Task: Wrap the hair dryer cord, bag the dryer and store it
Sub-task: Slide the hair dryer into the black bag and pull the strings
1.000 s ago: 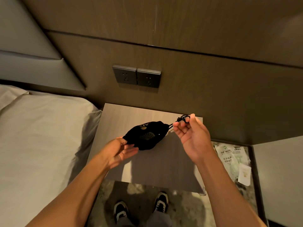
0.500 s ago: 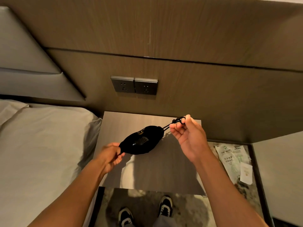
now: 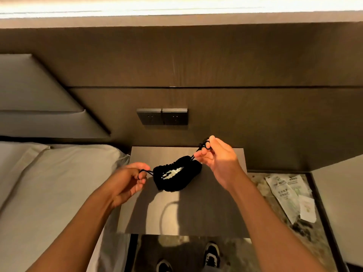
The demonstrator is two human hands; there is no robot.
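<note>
head view: both hands' grip pinches black bag [image 3: 176, 176] drawstrings above nightstand [image 3: 196, 213].

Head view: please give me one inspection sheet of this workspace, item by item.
Surface: bedside table, top bare, only shadows on it.
Job's things: black bag held above the table, mouth gathered; the dryer itself is not visible.
Clutter: paper packets lying to the right of the table.
Grippers: left hand and right hand each grip a drawstring end, on opposite sides of the bag.
Cables: drawstring only; dryer cord not seen.
Surroundings: bed at left, wall sockets above the table, shoes below.
</note>
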